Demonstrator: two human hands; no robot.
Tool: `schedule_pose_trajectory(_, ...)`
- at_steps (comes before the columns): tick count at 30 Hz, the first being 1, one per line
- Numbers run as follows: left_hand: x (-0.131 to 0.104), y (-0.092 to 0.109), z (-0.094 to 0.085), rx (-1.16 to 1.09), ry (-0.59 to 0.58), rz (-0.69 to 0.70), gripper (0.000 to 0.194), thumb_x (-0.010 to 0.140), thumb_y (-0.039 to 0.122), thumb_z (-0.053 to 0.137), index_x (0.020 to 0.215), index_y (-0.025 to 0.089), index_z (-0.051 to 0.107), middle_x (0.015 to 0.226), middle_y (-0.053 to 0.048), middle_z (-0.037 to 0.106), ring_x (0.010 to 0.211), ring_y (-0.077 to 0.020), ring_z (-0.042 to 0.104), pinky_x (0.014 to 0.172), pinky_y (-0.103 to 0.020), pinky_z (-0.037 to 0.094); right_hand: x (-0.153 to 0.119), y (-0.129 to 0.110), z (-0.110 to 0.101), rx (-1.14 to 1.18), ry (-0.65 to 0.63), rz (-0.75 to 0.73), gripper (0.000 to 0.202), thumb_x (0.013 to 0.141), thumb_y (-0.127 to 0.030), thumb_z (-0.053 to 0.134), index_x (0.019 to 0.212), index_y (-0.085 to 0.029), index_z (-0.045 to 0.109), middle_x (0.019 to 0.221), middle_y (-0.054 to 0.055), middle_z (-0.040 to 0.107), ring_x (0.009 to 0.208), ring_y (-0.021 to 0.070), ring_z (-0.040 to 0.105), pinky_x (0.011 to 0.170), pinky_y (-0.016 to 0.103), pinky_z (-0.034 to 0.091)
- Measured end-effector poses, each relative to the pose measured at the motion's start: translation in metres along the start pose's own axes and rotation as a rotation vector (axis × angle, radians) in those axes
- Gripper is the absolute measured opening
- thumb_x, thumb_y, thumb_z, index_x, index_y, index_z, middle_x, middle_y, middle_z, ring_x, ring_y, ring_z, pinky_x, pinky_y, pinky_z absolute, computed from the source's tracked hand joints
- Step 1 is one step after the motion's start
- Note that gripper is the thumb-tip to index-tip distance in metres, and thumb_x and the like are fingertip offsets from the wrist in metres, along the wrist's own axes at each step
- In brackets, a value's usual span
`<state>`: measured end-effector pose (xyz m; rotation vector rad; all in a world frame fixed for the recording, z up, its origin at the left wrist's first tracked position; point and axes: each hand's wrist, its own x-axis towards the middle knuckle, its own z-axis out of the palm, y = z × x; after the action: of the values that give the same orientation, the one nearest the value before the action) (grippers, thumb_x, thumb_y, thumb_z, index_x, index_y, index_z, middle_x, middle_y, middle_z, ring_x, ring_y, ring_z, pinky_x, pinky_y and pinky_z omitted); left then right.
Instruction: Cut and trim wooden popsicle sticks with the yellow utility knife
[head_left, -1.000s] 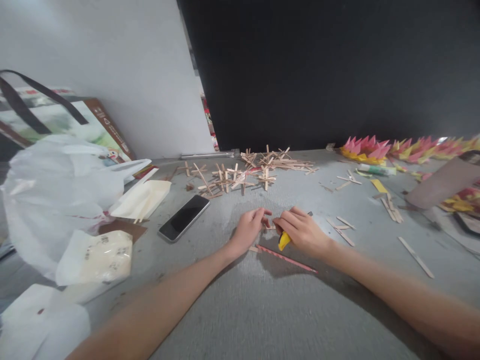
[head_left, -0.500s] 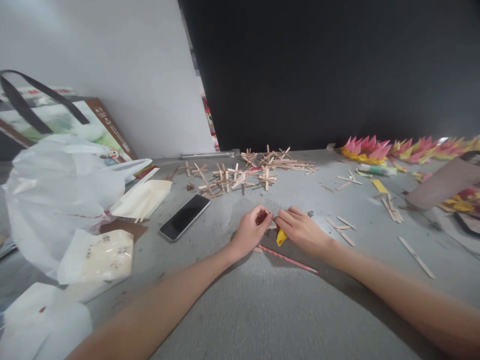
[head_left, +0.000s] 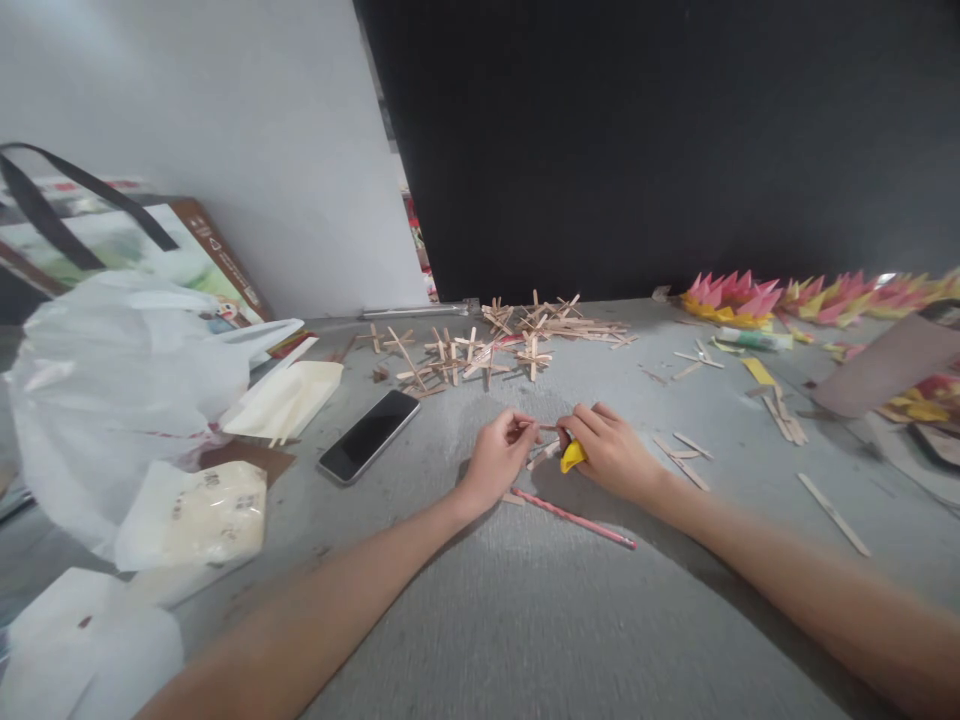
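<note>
My left hand [head_left: 501, 458] is closed in a pinch on one end of a thin wooden stick [head_left: 550, 427]. The stick spans the gap to my right hand [head_left: 611, 450], whose fingertips meet its other end. Inside my right hand's curled fingers is a yellow-handled tool [head_left: 573, 457]; the fingers cover most of it, so its kind is unclear. On the tabletop just below the hands lie a few short stick pieces [head_left: 543, 455]. A pink patterned pencil [head_left: 574, 518] rests slantwise nearer to me, beside a small stick bit [head_left: 514, 499].
Assembled craft-stick crosses [head_left: 487, 355] are heaped at the back. A phone [head_left: 370, 436], white plastic bag [head_left: 127, 390] and wrapped packet [head_left: 217, 512] stand left. To the right are loose sticks [head_left: 832, 515], a glue stick [head_left: 754, 339] and pink-yellow paper flowers [head_left: 731, 300].
My hands have drawn slightly apart, the right one shifting a little to the right with the yellow-handled tool. The stick between them now shows more clearly.
</note>
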<state>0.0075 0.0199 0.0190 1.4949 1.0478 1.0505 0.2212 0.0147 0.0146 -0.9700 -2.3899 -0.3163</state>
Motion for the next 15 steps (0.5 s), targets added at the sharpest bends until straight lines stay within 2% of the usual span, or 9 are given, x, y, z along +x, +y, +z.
schedule_pose_trajectory(3, 0.005, 0.0, -0.001, -0.145, 0.063, -0.065, 0.033, 0.089, 0.049, 0.067, 0.09, 0.018, 0.056, 0.08, 0.0, 0.067, 0.044, -0.0059, 0.043, 0.044, -0.021, 0.033, -0.004, -0.002, 0.003, 0.075, 0.091, -0.004, 0.019, 0.092, -0.006, 0.054, 0.103, -0.02, 0.059, 0.088, 0.006, 0.062, 0.075, 0.0224, 0.052, 0.073, 0.034, 0.04)
schedule_pose_trajectory(6, 0.008, 0.0, -0.001, -0.216, 0.109, -0.094, 0.036, 0.083, 0.05, 0.072, 0.087, 0.018, 0.055, 0.077, 0.001, 0.066, 0.042, -0.0044, 0.041, 0.04, -0.019, 0.028, -0.007, -0.006, 0.006, 0.133, 0.145, -0.042, 0.013, 0.097, -0.011, 0.054, 0.103, -0.021, 0.06, 0.084, 0.005, 0.062, 0.072, 0.0209, 0.051, 0.071, 0.034, 0.04)
schedule_pose_trajectory(15, 0.01, -0.004, -0.002, -0.268, 0.146, -0.129, 0.033, 0.081, 0.045, 0.071, 0.087, 0.02, 0.051, 0.073, 0.002, 0.068, 0.041, -0.0038, 0.041, 0.039, -0.018, 0.026, -0.003, -0.013, 0.004, 0.174, 0.131, -0.102, 0.012, 0.101, -0.012, 0.049, 0.101, -0.02, 0.058, 0.079, 0.003, 0.062, 0.069, 0.0195, 0.05, 0.069, 0.034, 0.041)
